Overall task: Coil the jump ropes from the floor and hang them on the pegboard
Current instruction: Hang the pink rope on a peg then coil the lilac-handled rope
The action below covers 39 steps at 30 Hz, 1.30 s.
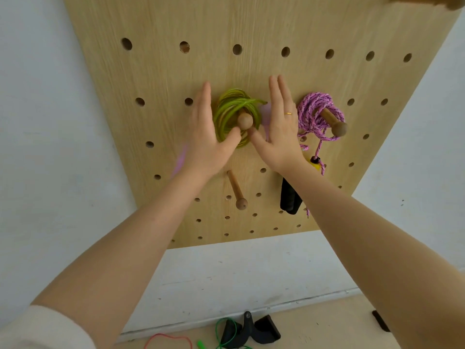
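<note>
Flanking green coil [235, 114] on peg [244, 120], left hand [207, 137] and right hand [279, 129] spread wide, pink rope [315, 114] beside, black handles [290, 199] below.

Light wooden pegboard [161, 71] w/ round holes is carrying a yellow-green coiled rope [230, 109] on its middle round-knobbed wooden peg [244, 120] & a pink braided rope [312, 114] on the peg at right [334, 123]. Lower peg [236, 190] is sitting bare. Tan floor [327, 331] is holding a red rope loop [167, 340], thin green rope [226, 331] & black handles [251, 332].

Matt wooden pegboard [251, 21], braided pink rope [314, 109]
</note>
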### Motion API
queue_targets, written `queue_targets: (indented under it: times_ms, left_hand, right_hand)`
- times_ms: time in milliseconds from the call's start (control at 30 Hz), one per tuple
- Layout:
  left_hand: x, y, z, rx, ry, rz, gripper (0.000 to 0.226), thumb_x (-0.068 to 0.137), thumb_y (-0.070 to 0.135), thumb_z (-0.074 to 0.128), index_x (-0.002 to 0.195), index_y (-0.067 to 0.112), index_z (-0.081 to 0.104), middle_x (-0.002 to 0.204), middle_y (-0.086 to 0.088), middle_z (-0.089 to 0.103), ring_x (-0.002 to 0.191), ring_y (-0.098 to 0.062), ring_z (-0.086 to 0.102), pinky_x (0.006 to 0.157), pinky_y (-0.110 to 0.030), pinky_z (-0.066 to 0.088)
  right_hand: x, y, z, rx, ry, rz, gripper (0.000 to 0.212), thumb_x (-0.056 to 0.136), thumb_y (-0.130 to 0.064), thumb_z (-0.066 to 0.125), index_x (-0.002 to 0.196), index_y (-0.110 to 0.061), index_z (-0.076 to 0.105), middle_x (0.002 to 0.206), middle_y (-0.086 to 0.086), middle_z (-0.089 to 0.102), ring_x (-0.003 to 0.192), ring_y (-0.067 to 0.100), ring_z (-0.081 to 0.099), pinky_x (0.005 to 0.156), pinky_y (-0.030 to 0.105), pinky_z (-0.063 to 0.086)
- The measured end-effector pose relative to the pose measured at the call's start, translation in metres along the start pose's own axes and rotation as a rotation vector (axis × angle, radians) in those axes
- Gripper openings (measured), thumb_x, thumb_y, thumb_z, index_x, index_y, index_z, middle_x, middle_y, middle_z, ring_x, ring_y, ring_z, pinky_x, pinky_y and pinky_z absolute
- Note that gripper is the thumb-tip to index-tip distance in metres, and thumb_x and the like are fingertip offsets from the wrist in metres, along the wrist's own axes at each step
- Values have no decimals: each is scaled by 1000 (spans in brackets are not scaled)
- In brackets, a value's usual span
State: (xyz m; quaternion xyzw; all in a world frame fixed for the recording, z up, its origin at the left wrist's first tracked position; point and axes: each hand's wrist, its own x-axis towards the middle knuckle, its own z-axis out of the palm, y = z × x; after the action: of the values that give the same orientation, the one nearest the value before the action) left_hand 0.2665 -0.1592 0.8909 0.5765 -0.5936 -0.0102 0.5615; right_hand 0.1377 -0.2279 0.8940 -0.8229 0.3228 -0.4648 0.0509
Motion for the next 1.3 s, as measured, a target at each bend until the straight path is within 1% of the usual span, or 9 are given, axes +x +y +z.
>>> queue_targets:
  times_ms: [233, 433, 633, 733, 833, 967, 1100, 1200, 1300]
  left_hand:
    - [-4, -6, -17, 61, -38, 14, 83, 80, 31, 58, 148, 11, 14, 156, -7, 13, 144, -18, 10, 114, -28, 12]
    - [1, -5, -19, 166, -159, -28, 80, 85, 29, 65, 147, 12, 18, 152, -7, 26, 140, -19, 24, 114, -35, 23]
    - [24, 11, -13, 79, -166, -257, 54, 80, 18, 66, 130, 13, 45, 122, -3, 56, 110, -17, 54, 86, -27, 45]
    - [29, 15, -14, -99, -152, -320, 19, 76, 13, 64, 95, 17, 61, 85, 3, 62, 80, -11, 59, 72, -26, 47]
    - [27, 21, -25, -210, -201, -279, 14, 69, 12, 62, 80, 22, 61, 73, 5, 59, 69, -8, 55, 68, -25, 46]
    - [16, 26, -36, -156, -286, -233, 30, 68, 19, 65, 98, 12, 63, 94, -12, 67, 88, -24, 64, 81, -38, 53]
    - [13, 41, -33, -20, -161, -164, 23, 74, 22, 69, 91, 10, 59, 74, 1, 59, 65, -12, 54, 60, -28, 44]
    - [19, 58, -28, 9, -80, -126, 14, 72, 19, 67, 79, 14, 56, 65, 7, 53, 54, -5, 46, 50, -19, 37]
    - [22, 69, -25, -160, -143, -196, 13, 67, 14, 64, 73, 18, 54, 62, 5, 56, 55, -8, 53, 49, -20, 41]
  right_hand:
    - [-7, 4, -11, 54, -37, 42, 86, 79, -53, 44, 147, -8, 17, 154, 13, 19, 142, 24, 18, 113, 52, 19]
    - [-1, 0, -15, 153, -97, 128, 55, 95, -32, 48, 143, -11, 30, 142, 7, 40, 129, 16, 40, 95, 16, 28]
    - [16, -7, -17, 396, -230, 303, 59, 88, -7, 53, 142, -11, 31, 141, 7, 40, 126, 19, 43, 106, 33, 36]
    - [17, -11, -20, 455, -264, 327, 61, 84, 0, 54, 140, -11, 33, 120, 3, 49, 100, 12, 54, 88, 25, 45]
    - [15, -13, -26, 511, -305, 298, 51, 85, 0, 56, 133, -10, 43, 91, -5, 55, 70, -4, 55, 66, 13, 46]
    - [1, -12, -39, 411, -156, 212, 40, 89, -19, 60, 126, -16, 47, 104, -9, 54, 87, 11, 61, 77, 23, 52]
    - [-13, -8, -54, 167, -213, 113, 27, 94, -29, 52, 115, -13, 52, 82, -5, 59, 62, 3, 57, 60, 15, 47]
    - [-10, -8, -63, 89, -170, 73, 30, 96, -28, 47, 119, -10, 52, 82, -6, 58, 66, -3, 55, 62, 8, 41]
    - [-7, -12, -73, 87, -88, 82, 32, 96, -29, 46, 120, -9, 52, 98, 0, 62, 87, 11, 56, 78, 23, 43]
